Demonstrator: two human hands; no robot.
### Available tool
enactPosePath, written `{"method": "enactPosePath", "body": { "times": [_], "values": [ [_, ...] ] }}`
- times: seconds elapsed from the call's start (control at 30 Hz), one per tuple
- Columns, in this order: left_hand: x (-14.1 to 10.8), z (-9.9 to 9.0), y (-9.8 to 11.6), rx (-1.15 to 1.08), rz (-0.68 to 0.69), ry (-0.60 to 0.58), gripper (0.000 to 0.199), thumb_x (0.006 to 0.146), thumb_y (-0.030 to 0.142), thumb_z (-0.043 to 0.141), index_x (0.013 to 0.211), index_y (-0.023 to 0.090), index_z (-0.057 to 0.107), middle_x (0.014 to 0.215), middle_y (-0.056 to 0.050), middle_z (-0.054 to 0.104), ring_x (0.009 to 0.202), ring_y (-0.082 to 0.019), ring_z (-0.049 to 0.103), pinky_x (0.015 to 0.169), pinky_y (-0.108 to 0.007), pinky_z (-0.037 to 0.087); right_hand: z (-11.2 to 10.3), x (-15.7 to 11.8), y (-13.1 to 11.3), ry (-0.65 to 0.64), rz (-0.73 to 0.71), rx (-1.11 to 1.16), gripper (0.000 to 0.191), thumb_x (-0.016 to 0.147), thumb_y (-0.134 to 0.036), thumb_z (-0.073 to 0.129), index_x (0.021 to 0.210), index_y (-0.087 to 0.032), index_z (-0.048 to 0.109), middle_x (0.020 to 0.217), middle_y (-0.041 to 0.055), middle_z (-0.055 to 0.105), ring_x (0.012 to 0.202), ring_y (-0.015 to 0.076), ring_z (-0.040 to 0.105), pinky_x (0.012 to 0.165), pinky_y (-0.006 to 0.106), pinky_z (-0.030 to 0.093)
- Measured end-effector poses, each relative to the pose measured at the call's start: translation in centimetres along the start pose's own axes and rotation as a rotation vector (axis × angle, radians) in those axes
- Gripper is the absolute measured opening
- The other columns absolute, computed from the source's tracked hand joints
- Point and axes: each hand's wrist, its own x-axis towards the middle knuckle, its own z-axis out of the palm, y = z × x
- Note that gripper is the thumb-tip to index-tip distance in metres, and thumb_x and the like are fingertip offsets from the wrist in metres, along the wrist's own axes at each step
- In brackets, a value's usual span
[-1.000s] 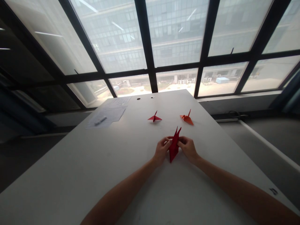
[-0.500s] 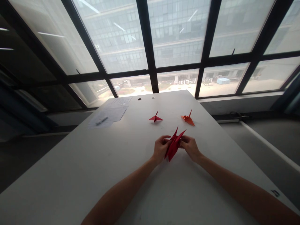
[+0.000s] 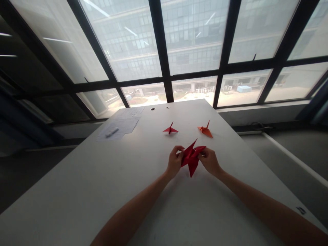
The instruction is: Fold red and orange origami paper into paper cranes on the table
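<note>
A folded red paper piece (image 3: 191, 158) with several pointed flaps is held between my two hands above the white table (image 3: 143, 164). My left hand (image 3: 175, 160) pinches its left side, and my right hand (image 3: 209, 161) grips the flap on its right. One point of the paper aims down, another up and to the right. Beyond my hands, a small red paper crane (image 3: 170, 129) stands on the table, and an orange paper crane (image 3: 205, 130) sits to its right.
Printed sheets (image 3: 123, 123) lie at the table's far left with a whitish marker-like object (image 3: 112, 132) on them. Two round holes are near the far edge. Large windows (image 3: 192, 37) rise behind the table. A small dark mark (image 3: 301, 210) is near the right edge.
The red paper's flaps have spread apart: the right flap has tilted outward to the right and the lower point has swung slightly right. Both hands still hold it.
</note>
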Motion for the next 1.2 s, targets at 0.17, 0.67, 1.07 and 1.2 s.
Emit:
{"method": "enactPosePath", "body": {
  "times": [0.17,0.67,1.07,1.2],
  "values": [
    [0.6,-0.5,1.9,-0.095,-0.208,-0.254,0.044,0.082,0.043,0.069,0.114,0.017,0.057,0.097,-0.008,0.068,0.076,-0.016,0.064,0.068,-0.026,0.05,-1.0,0.6,-2.1,-0.216,-0.204,-0.151,0.02,0.073,-0.005,0.051,0.075,-0.018,0.067,0.081,0.0043,0.07,0.071,0.017,0.064,0.064,0.027,0.052],
    [2.3,-1.2,7.3,0.319,-0.113,-0.57,0.045,0.08,0.058,0.064,0.088,0.014,0.063,0.078,-0.005,0.065,0.067,-0.014,0.059,0.055,-0.022,0.041,-2.1,2.4,-7.0,-0.42,-0.601,-0.568,0.027,0.071,0.005,0.053,0.075,-0.021,0.062,0.107,0.0063,0.061,0.099,0.0213,0.056,0.081,0.037,0.051],
    [2.2,-1.3,9.2,0.031,-0.338,-0.512,0.039,0.076,0.051,0.073,0.093,0.017,0.063,0.097,-0.008,0.066,0.09,-0.019,0.064,0.085,-0.035,0.048,-2.6,0.2,-6.9,-0.065,-0.612,-0.306,0.014,0.079,-0.011,0.066,0.072,-0.023,0.066,0.112,0.0072,0.056,0.104,0.0241,0.056,0.084,0.041,0.048],
    [1.9,-1.0,9.2,-0.042,-0.402,-0.524,0.036,0.074,0.047,0.075,0.091,0.018,0.063,0.097,-0.006,0.065,0.087,-0.017,0.062,0.08,-0.032,0.047,-3.2,-0.2,-6.9,-0.114,-0.643,-0.306,0.012,0.083,-0.017,0.065,0.073,-0.022,0.065,0.114,0.009,0.056,0.104,0.0251,0.057,0.083,0.042,0.049]
  ]
}}
